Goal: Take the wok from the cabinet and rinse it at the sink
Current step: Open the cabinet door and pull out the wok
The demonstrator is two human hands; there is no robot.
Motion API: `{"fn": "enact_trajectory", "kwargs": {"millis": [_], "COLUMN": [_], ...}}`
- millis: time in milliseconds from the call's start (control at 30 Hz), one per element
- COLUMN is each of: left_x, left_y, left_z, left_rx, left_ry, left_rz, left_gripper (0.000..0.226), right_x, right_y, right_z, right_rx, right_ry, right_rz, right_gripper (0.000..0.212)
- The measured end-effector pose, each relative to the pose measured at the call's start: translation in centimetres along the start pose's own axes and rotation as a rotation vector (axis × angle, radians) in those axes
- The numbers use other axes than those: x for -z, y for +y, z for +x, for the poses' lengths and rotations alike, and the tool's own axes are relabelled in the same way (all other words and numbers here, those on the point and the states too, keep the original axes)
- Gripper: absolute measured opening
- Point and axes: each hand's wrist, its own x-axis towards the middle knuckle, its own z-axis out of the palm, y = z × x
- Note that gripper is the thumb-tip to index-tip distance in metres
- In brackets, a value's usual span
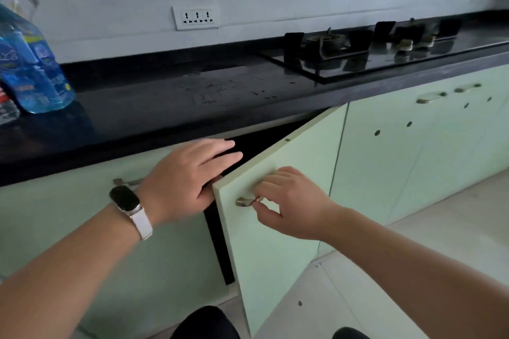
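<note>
A pale green cabinet door [278,245] under the black countertop stands partly open, swung out toward me. My right hand [289,201] is shut on its metal handle [243,202]. My left hand [190,176], with a watch on the wrist, lies flat with fingers apart over the dark gap [248,146] at the door's top edge, holding nothing. The inside of the cabinet is dark; no wok or sink shows.
A black countertop [165,107] runs across, with blue bottles [35,63] at the left and a gas hob [371,47] at the right. More green cabinet doors [413,146] lie to the right. A wall socket [196,17] sits above. Tiled floor [413,270] lies below.
</note>
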Motion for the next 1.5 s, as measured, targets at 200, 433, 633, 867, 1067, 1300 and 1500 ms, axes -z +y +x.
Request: {"fn": "enact_trajectory", "kwargs": {"millis": [200, 433, 633, 867, 1067, 1300, 1500], "left_x": [-2.3, -4.7, -8.0, -11.5, -14.4, -16.2, -16.2], "left_y": [4.0, 7.1, 11.2, 16.9, 21.3, 23.8, 23.5], "left_z": [1.9, 6.8, 11.6, 16.2, 20.7, 24.1, 23.5], "left_rx": [-0.106, -0.312, -0.415, -0.369, -0.266, -0.171, -0.182], "left_ry": [0.004, -0.014, 0.053, 0.182, 0.222, 0.212, 0.217], "left_rz": [-0.213, -0.283, -0.331, -0.382, -0.328, -0.223, -0.247], "left_gripper": [0.056, 0.068, 0.07, 0.065, 0.064, 0.064, 0.065], "right_x": [2.3, 7.3, 13.2, 17.4, 18.8, 20.5, 20.3], "right_y": [0.3, 0.5, -0.2, 0.2, 3.8, 7.8, 7.7], "right_z": [-4.7, -10.4, -13.9, -18.4, -21.9, -23.8, -24.1], "right_rx": [-0.003, -0.121, -0.15, -0.289, -0.43, -0.488, -0.443], "right_ry": [0.07, 0.029, 0.123, 0.071, 0.051, 0.064, 0.069], "right_rz": [-0.044, -0.038, -0.015, -0.299, -0.642, -0.672, -0.679], "right_gripper": [0.017, 0.022, 0.042, 0.036, 0.041, 0.048, 0.048]}}
